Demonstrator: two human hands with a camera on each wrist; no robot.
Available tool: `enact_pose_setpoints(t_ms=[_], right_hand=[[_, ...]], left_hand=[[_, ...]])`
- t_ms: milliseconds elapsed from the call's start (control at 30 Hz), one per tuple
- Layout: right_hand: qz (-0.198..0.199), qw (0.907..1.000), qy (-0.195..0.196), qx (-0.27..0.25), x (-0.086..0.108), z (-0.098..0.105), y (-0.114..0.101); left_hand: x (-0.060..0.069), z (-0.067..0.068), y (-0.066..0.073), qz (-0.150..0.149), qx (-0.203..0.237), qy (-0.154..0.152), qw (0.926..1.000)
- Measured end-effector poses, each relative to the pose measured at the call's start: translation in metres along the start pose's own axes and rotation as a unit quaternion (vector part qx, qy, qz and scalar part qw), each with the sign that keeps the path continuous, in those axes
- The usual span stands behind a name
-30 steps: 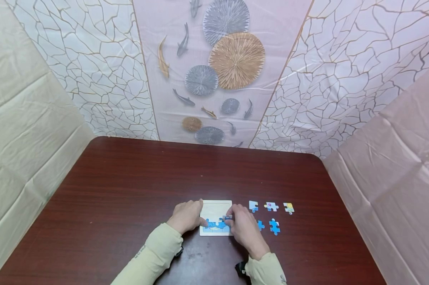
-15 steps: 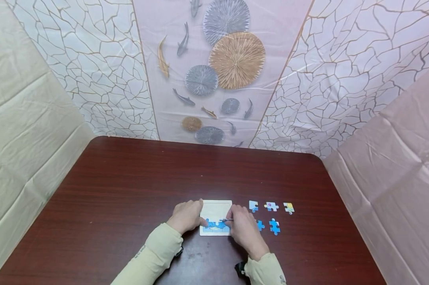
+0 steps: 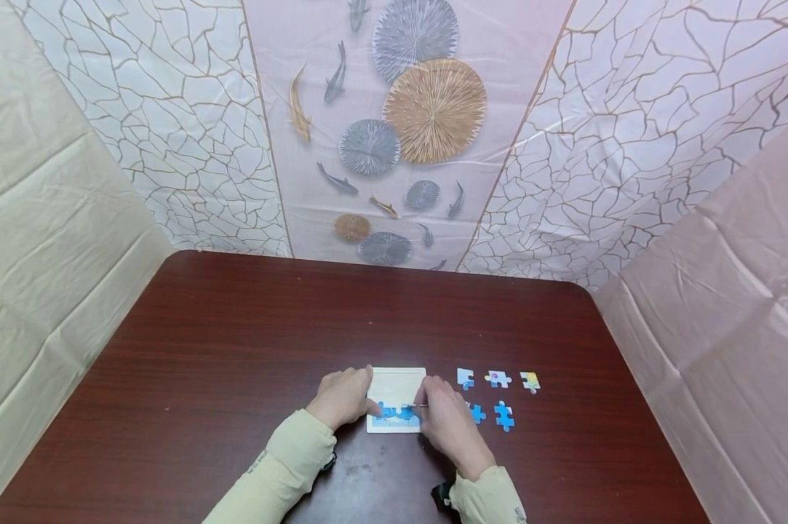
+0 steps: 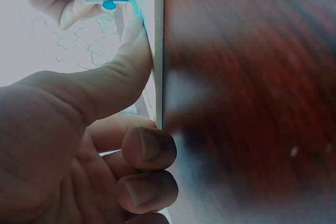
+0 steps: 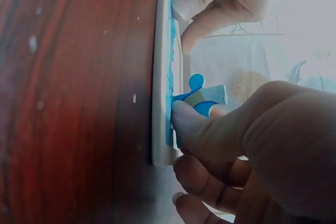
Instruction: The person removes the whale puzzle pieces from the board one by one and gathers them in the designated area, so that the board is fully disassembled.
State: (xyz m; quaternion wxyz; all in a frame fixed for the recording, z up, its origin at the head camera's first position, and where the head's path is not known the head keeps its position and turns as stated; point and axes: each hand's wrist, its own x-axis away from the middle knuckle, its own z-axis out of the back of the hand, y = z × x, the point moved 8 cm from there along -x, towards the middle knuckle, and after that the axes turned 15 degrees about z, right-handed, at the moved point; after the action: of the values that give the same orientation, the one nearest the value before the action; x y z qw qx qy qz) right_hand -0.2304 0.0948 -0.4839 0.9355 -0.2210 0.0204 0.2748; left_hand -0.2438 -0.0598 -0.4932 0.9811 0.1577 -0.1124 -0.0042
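A white puzzle tray [image 3: 394, 378] lies on the table with blue jigsaw pieces [image 3: 394, 416] fitted along its near side; its far part shows bare board. My left hand [image 3: 343, 397] holds the tray's left side, its thumb [image 4: 128, 59] on the top and the other fingers by the edge. Between thumb and fingers, my right hand [image 3: 451, 422] pinches a blue-and-white jigsaw piece [image 5: 205, 96] over the tray's right part. The piece is tilted up from the board, its lower end close to the fitted row. Whether it touches them I cannot tell.
Right of the tray lie several loose jigsaw pieces: a back row with a yellow-patterned piece [image 3: 530, 382] at its right end, and blue pieces [image 3: 505, 416] nearer me. My right hand partly covers one. Patterned cloth [image 3: 367, 218] hangs behind the dark wooden table [image 3: 236, 327].
The piece in my right hand has turned from showing its face to nearly edge-on in the head view, slightly lower over the tray. My left hand has stayed put.
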Motion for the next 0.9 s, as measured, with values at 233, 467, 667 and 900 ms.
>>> enact_pose_setpoints(t_ms=[233,467,667,900], right_hand=[[-0.023,0.9962,0.032,-0.078,0.005,0.01,0.009],[-0.086,0.9869,0.049,-0.128,0.016,0.028,0.031],[-0.104,0.9829,0.076,-0.131,0.027,0.048,0.05],[-0.124,0.9775,0.112,-0.13,0.041,0.067,0.071]], left_hand=[[0.0,0.001,0.001,0.0,-0.001,0.002,1.0],[0.002,0.001,0.001,-0.004,0.001,-0.001,1.0],[0.003,0.001,0.001,-0.005,0.002,-0.001,1.0],[0.001,-0.001,-0.001,0.001,0.007,-0.007,0.9999]])
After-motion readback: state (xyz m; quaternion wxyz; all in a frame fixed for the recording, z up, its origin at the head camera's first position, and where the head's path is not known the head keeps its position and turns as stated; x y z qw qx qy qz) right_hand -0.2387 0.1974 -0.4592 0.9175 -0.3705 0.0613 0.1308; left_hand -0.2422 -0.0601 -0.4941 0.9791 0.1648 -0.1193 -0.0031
